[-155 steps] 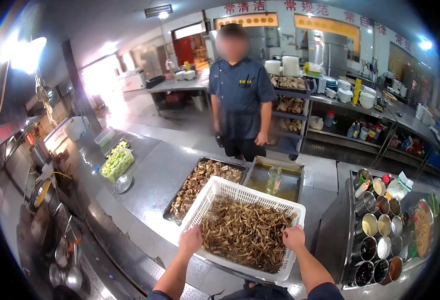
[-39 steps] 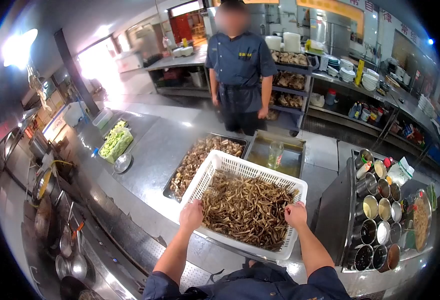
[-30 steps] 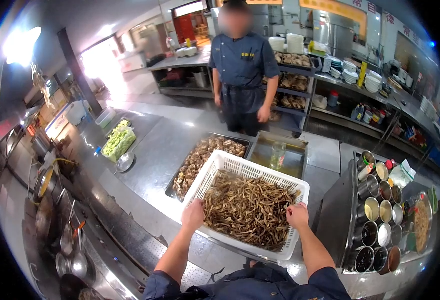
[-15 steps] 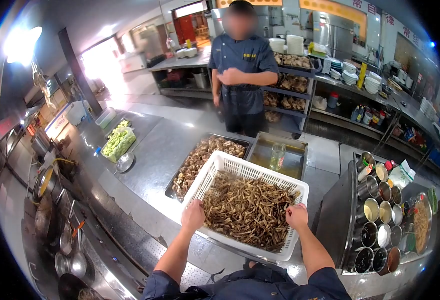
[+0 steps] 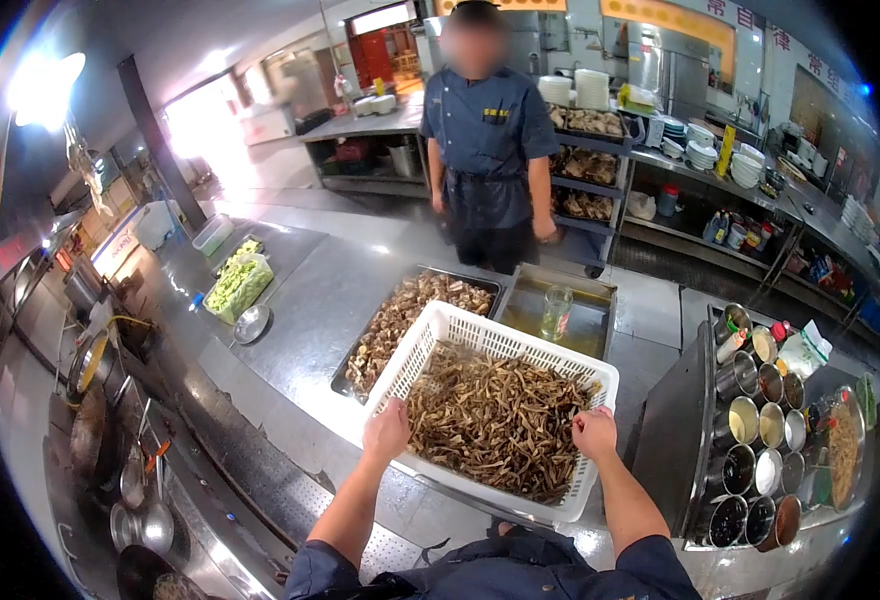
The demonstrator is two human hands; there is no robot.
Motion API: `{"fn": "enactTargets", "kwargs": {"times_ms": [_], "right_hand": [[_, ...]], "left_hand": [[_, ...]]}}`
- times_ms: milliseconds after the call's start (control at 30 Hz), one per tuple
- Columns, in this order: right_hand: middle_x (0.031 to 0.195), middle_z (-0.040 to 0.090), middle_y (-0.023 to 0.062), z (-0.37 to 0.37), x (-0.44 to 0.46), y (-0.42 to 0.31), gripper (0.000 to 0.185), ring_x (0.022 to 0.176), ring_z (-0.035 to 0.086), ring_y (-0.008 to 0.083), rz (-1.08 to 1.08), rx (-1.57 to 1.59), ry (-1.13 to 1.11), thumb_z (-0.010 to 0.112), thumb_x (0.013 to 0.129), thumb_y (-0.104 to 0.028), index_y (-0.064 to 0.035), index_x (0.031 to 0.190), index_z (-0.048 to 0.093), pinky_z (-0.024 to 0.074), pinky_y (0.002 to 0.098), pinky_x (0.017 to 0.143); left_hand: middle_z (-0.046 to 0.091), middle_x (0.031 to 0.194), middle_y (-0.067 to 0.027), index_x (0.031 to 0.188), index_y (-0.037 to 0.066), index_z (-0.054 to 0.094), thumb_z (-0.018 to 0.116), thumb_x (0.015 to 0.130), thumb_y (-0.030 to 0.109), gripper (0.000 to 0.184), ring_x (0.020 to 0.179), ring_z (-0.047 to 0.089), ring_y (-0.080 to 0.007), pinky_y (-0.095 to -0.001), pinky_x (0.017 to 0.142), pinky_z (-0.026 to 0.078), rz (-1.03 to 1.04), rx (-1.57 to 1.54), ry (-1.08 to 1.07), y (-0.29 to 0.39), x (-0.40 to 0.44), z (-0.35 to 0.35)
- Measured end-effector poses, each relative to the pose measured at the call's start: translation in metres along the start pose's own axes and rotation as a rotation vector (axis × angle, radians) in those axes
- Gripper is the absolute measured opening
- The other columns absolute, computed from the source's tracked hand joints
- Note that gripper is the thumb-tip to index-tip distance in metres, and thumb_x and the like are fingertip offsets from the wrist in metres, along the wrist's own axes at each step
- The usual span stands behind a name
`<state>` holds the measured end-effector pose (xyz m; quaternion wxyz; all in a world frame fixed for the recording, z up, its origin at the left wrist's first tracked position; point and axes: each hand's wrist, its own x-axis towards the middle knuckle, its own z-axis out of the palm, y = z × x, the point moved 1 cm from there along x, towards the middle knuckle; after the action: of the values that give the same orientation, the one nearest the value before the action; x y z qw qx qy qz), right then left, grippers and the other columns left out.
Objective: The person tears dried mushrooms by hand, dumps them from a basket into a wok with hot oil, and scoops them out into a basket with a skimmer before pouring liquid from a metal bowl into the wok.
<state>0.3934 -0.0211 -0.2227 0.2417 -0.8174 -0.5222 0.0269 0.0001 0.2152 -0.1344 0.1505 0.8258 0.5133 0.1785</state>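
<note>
A white perforated plastic basket (image 5: 520,347) full of brown dried strips (image 5: 495,425) is between my hands, at the near edge of the steel counter. My left hand (image 5: 388,430) is closed on the basket's left rim. On the right rim, my right hand (image 5: 594,433) is closed too, its fingers curled over the edge. The basket's far left side overlaps a dark tray of chopped brown pieces (image 5: 425,300). Behind it, a shallow metal tray (image 5: 520,290) holds yellowish liquid and an upright glass (image 5: 555,312).
Across the counter (image 5: 310,270) stands a person in a dark uniform (image 5: 485,130). Chopped green vegetables (image 5: 240,288) and a ladle (image 5: 251,324) lie left. Several seasoning pots (image 5: 743,420) stand on the right cart. Woks and ladles (image 5: 157,527) line the lower left.
The person across the counter has lowered the raised forearm, and both arms now hang down. My hands and the basket have stayed in place.
</note>
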Motion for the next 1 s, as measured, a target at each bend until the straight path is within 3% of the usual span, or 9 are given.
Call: {"fn": "enactTargets", "kwargs": {"times_ms": [333,600,1000], "right_hand": [[0.078,0.072,0.0085,0.004,0.001,0.002,0.006,0.083,0.068,0.0282,0.009,-0.006,-0.007,0.071,0.085,-0.013,-0.0091,0.081,0.072,0.0451,0.0423,0.106],[0.078,0.072,0.0086,0.008,0.0,0.005,0.006,0.08,0.068,0.0294,-0.023,-0.013,0.035,0.07,0.085,-0.012,-0.0085,0.081,0.071,0.0449,0.042,0.105],[0.078,0.073,0.0087,0.007,0.0,0.005,0.005,0.078,0.068,0.0296,-0.023,-0.007,0.039,0.07,0.085,-0.012,-0.0095,0.081,0.072,0.0452,0.0417,0.105]], "left_hand": [[0.07,0.083,-0.0266,0.111,0.013,0.056,0.051,0.107,0.031,0.019,0.079,0.069,-0.052,-0.0643,0.07,0.051,-0.04,0.005,-0.013,0.006,-0.001,-0.004],[0.071,0.104,-0.0219,0.113,0.007,0.061,0.055,0.101,0.018,0.017,0.096,0.068,-0.0452,-0.0569,0.083,0.053,0.09,-0.006,0.076,-0.002,-0.002,0.001],[0.072,0.105,-0.022,0.114,0.005,0.065,0.053,0.101,0.016,0.021,0.093,0.069,-0.0452,-0.0571,0.083,0.054,0.025,0.021,0.047,-0.003,-0.001,0.004]]}}
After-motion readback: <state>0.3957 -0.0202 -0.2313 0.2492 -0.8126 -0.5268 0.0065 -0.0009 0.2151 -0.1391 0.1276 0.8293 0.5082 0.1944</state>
